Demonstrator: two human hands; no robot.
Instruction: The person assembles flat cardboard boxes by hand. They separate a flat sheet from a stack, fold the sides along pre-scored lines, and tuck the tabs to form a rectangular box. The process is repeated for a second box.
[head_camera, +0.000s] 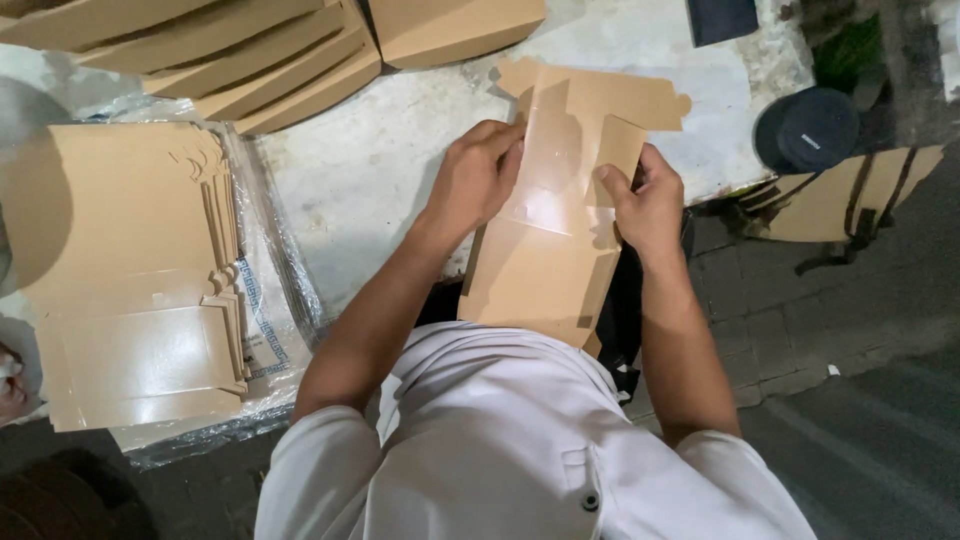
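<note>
A flat brown cardboard box blank (555, 230) with a glossy inner face lies at the near edge of a worn white table (370, 170), hanging partly over my lap. My left hand (478, 175) presses on its left side with the fingers curled over a fold. My right hand (645, 200) grips the right side flap between thumb and fingers, bending it up.
A stack of flat cardboard blanks (130, 270) lies on clear plastic wrap at the left. Several folded brown boxes (250, 50) are piled at the table's far side. A dark cap (805, 130) and a brown bag (850, 195) sit at the right, above a paved floor.
</note>
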